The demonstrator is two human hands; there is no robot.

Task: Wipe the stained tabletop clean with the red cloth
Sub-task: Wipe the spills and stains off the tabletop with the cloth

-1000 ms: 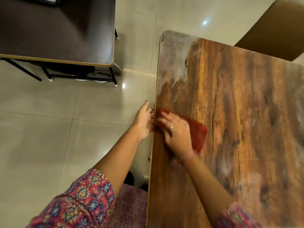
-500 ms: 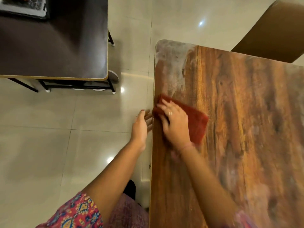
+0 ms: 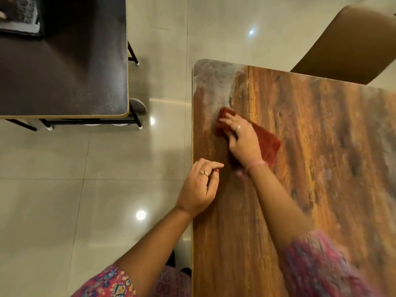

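Note:
A wood-grain tabletop (image 3: 310, 168) fills the right half of the head view. A whitish stain (image 3: 216, 82) covers its far left corner, and paler patches show along the right side. The folded red cloth (image 3: 269, 144) lies flat on the wood just below that stain. My right hand (image 3: 242, 142) presses down on the cloth with fingers spread flat toward the stain. My left hand (image 3: 201, 187) rests at the table's left edge, fingers loosely curled onto the wood, holding nothing.
A dark table (image 3: 64, 71) on black legs stands to the left across a strip of glossy tiled floor (image 3: 85, 200). A brown chair seat (image 3: 351, 43) sits beyond the table's far edge. A laptop (image 3: 19, 18) lies on the dark table's far corner.
My right hand has slid the red cloth away from me, up toward the stained corner. My left hand has moved from beside the edge onto the tabletop's edge.

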